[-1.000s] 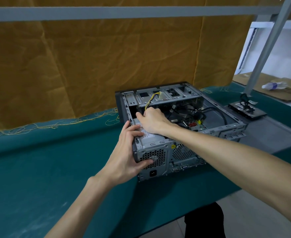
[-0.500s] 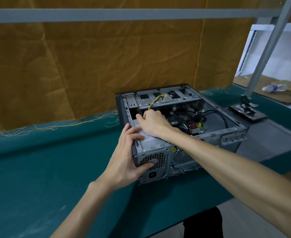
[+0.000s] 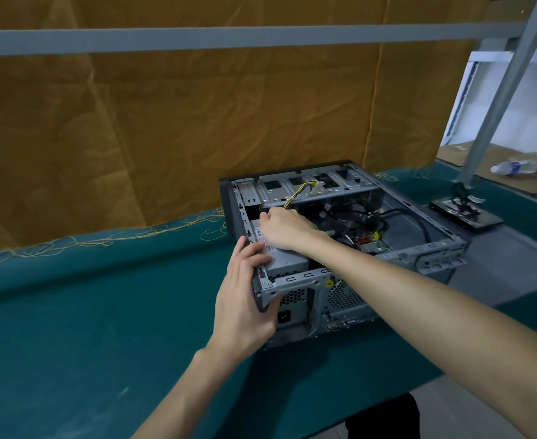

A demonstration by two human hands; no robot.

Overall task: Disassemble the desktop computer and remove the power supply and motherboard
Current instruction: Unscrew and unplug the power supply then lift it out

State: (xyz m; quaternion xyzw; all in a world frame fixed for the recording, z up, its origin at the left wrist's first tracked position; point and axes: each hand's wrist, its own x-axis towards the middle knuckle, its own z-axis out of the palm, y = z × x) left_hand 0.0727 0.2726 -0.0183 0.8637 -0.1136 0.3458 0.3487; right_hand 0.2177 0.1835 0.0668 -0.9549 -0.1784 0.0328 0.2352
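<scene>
While the left hand (image 3: 245,299) grips the case (image 3: 431,248), the power supply (image 3: 284,264) lies under the right hand's (image 3: 284,229) fingers (image 3: 265,217).

Premises: improvised workshop or repair bench.
The bench (image 3: 71,327) wore green cloth; a mustard fabric backdrop (image 3: 197,122) hung behind a grey metal frame (image 3: 229,39), with cardboard (image 3: 482,172) beyond the right edge.

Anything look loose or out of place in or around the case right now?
One loose end: a yellow-and-black cable arcs up over the drive bay, its white plug unconnected. Frayed yellow threads trail along the cloth's far edge. The left hand grips the case's near corner, and the right hand rests on the power supply.
</scene>
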